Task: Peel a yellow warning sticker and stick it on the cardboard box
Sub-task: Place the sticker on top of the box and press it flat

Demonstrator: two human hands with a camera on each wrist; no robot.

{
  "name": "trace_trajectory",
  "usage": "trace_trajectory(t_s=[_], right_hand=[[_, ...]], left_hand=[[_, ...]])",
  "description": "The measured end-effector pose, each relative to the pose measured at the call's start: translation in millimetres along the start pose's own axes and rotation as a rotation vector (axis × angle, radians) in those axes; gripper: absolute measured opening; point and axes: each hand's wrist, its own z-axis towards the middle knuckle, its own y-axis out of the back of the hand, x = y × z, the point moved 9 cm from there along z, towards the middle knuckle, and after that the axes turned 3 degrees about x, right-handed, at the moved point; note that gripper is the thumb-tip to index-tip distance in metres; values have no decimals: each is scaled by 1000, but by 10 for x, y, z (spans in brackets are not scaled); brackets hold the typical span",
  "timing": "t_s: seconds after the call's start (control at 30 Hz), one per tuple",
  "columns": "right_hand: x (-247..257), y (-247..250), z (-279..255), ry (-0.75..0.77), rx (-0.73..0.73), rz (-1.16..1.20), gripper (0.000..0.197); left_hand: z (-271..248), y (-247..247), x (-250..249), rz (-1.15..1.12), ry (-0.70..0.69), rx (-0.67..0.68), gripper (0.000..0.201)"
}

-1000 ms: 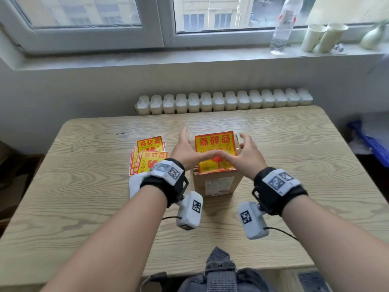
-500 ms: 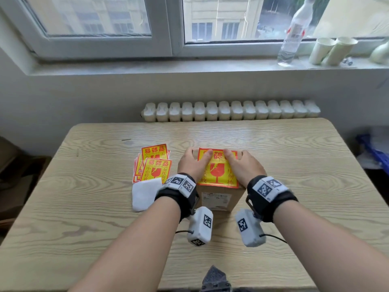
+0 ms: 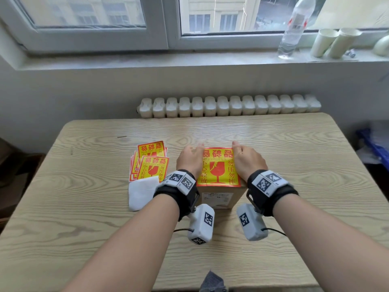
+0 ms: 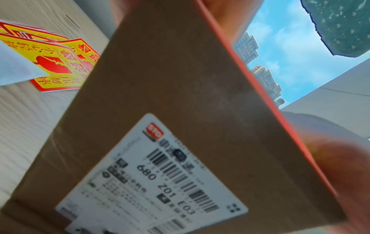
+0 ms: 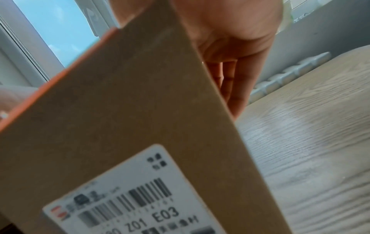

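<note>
On top of the cardboard box (image 3: 221,197), at mid-tabletop (image 3: 294,186), the yellow warning sticker (image 3: 217,167) lies flat, long axis running away from the person, its heading at the far end. The left hand (image 3: 190,160) and right hand (image 3: 248,160) press its side edges with fairly straight fingers, hiding its margins; fingertips seem to reach past the far edge. It is yellow with a red border, red characters and a broken goblet.

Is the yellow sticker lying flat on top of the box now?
Flat: the yellow sticker covers the cardboard box top, with both hands pressing its side edges.
</note>
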Motion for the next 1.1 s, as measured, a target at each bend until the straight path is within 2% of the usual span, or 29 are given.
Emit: trace_trajectory(t_s=[0.1, 0.17, 0.23, 0.33, 0.4, 0.43, 0.53, 0.57, 0.7, 0.77, 0.93, 1.1], right_hand=[[-21, -44, -14, -6, 11, 12, 63], [-31, -86, -18, -10, 40, -1, 67], [-34, -86, -3, -16, 51, 9, 62], [-12, -26, -4, 0, 35, 71, 60], [-155, -13, -8, -76, 11, 187, 63], [-289, -67, -10, -137, 37, 285, 65], [-627, -281, -143, -276, 148, 487, 70], [-671, -295, -187, -280, 154, 514, 70], [-610, -116, -306, -215, 118, 579, 67], [-501, 0, -348, -165, 121, 570, 63], [-244, 58, -437, -6, 159, 422, 42], [-115, 67, -403, 26, 171, 380, 32]], left_hand=[[-19, 20, 16, -44, -1, -14, 58], [-26, -2, 22, -38, -8, 8, 72], [-44, -24, 34, -50, -1, 29, 82], [-62, -32, 4, -89, 28, 65, 69], [-63, 7, 22, -133, 57, 81, 60], [-49, -2, 73, -176, 88, 118, 66], [59, -57, 394, -330, 205, 205, 111], [85, -41, 474, -356, 222, 209, 113], [-279, 61, 391, -402, 233, 202, 61], [-327, 6, 442, -397, 235, 228, 46], [-405, -53, 425, -300, 226, 245, 28], [-307, -15, 261, -246, 170, 209, 24]])
